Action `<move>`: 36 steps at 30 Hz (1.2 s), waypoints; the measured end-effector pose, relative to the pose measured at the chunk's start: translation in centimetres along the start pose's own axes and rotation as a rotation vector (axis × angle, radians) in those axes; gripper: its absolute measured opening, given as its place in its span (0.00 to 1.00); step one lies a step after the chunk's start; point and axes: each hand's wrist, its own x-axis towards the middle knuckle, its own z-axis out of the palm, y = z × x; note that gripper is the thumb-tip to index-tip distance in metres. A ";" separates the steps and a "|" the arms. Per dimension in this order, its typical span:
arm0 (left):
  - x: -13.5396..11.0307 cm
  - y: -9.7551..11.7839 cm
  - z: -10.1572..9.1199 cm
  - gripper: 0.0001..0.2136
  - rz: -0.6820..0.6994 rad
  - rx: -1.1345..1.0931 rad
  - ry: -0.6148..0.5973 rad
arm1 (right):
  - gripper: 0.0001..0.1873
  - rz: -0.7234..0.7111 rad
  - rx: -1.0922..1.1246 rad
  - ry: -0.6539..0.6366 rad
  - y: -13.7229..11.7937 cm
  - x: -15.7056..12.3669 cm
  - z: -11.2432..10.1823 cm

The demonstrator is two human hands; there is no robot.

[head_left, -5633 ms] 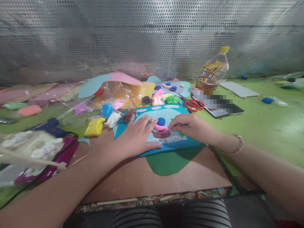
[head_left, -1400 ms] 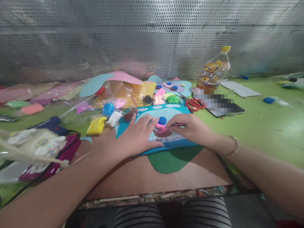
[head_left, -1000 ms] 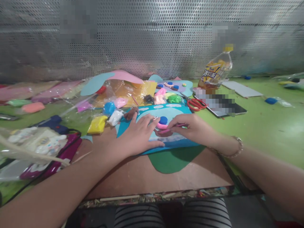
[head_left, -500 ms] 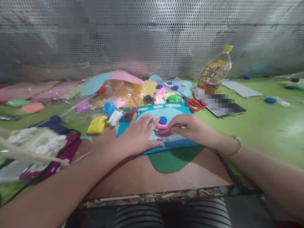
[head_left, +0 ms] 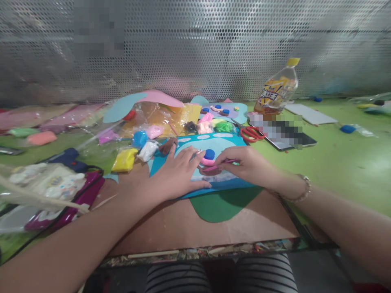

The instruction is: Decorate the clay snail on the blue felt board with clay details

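Note:
My left hand [head_left: 181, 171] lies with fingers spread on the left part of a blue craft sheet [head_left: 222, 185]. In my right hand [head_left: 244, 162] is a thin pink modelling tool [head_left: 215, 167], pinched between thumb and fingers. Its tip rests on a brown clay piece [head_left: 210, 171] at the sheet's middle. Just above that are a pink clay strip [head_left: 207, 161] and a dark blue clay disc [head_left: 209, 154]. A dark green sheet [head_left: 224, 205] sticks out from under the blue one. Brown clay in a wrapper [head_left: 168, 145] sits beyond my left fingers.
Red-handled scissors [head_left: 252, 134] and a tablet-like device [head_left: 284, 134] lie to the right, with a tilted drink bottle [head_left: 276, 91] behind. Wrapped clay packs, including a yellow one [head_left: 124, 160], sit left. A blue glue gun [head_left: 70, 158] lies farther left. A brown board [head_left: 171, 228] is underneath.
Almost nothing differs. Both hands keep their places, and the pink tool stays against the brown clay with at most a very slight shift.

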 end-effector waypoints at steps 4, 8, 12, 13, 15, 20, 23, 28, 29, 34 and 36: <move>0.0 -0.1 0.1 0.38 0.004 -0.004 -0.007 | 0.10 0.004 -0.019 -0.001 -0.2 0.0 -0.1; -0.1 -0.1 0.1 0.39 0.000 0.001 -0.007 | 0.10 -0.002 -0.032 -0.010 -0.1 0.0 -0.1; -0.1 0.0 0.0 0.39 -0.002 0.011 -0.004 | 0.10 -0.019 -0.055 -0.023 0.2 0.0 -0.2; 0.0 0.0 -0.1 0.39 -0.001 0.009 -0.006 | 0.10 -0.025 -0.060 -0.024 0.2 0.0 -0.3; 0.0 0.0 -0.1 0.39 -0.001 0.004 -0.010 | 0.10 -0.034 -0.066 -0.026 0.3 0.0 -0.4; 0.0 0.1 -0.2 0.38 -0.004 0.009 -0.020 | 0.10 -0.054 -0.067 -0.042 0.4 0.0 -0.6; 0.0 0.1 -0.3 0.39 -0.001 0.010 -0.020 | 0.09 -0.052 -0.074 -0.044 0.5 0.0 -0.6; 0.0 0.0 -0.2 0.39 0.008 0.011 -0.008 | 0.09 -0.041 -0.102 -0.043 0.7 -0.1 -0.7; -0.1 0.0 -0.2 0.39 0.009 0.012 -0.005 | 0.09 -0.043 -0.103 -0.041 0.7 -0.1 -0.7; -0.1 0.0 -0.2 0.39 0.005 0.010 -0.010 | 0.10 -0.082 -0.094 -0.049 0.6 -0.2 -1.1; -0.1 0.0 -0.2 0.38 0.006 0.008 -0.011 | 0.10 -0.078 -0.101 -0.057 0.5 -0.3 -1.3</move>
